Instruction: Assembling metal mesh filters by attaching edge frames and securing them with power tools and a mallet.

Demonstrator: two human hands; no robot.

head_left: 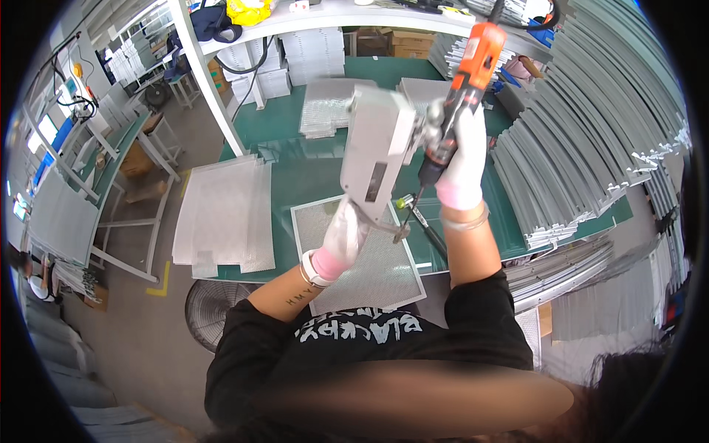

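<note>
My left hand (pixel 346 229), in a white glove with a pink cuff, grips the lower end of a light grey metal housing (pixel 378 151) with a dark slot, held up above the bench. In my right hand (pixel 467 166), gloved the same way, is an orange and black power screwdriver (pixel 480 59), tilted with its bit pointing down and left. The bit's tip is at or close to a small metal arm at the housing's lower end; contact cannot be made out. Below lies a white-framed mesh panel (pixel 391 273). A hammer (pixel 428 229) with a yellow-green face lies beside it.
Flat pale panels (pixel 225 214) are stacked on the green bench (pixel 284 159) at left. More mesh panels (pixel 325 107) lie at the back, below a white shelf (pixel 310 18). Tall rows of grey panels (pixel 583 125) crowd the right. A floor fan (pixel 210 310) stands under the front left edge.
</note>
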